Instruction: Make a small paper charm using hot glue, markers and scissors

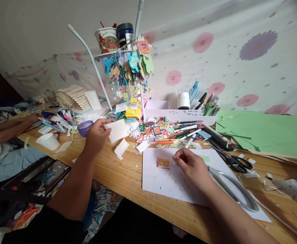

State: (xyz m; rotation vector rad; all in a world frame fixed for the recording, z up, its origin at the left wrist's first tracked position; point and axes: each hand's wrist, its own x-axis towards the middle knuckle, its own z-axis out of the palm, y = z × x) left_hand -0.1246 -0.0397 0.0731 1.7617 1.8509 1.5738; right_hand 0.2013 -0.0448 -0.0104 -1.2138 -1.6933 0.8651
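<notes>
My left hand (97,134) pinches the edge of a white paper sheet (117,130) and holds it just above the wooden table (123,176). My right hand (191,164) rests on a large white sheet (168,179), its fingers curled close together beside a small orange square sticker (163,163) that lies on the sheet. Whether those fingers hold anything is hidden. A second white paper scrap (121,148) lies below the held sheet.
Coloured pens (187,130), small decorated cutouts (155,130), black scissors (233,159), a metal ring (236,188), green paper (265,130), a purple cup (84,128) and a white cup (48,140) crowd the table. Another person's arm (8,127) reaches in at left.
</notes>
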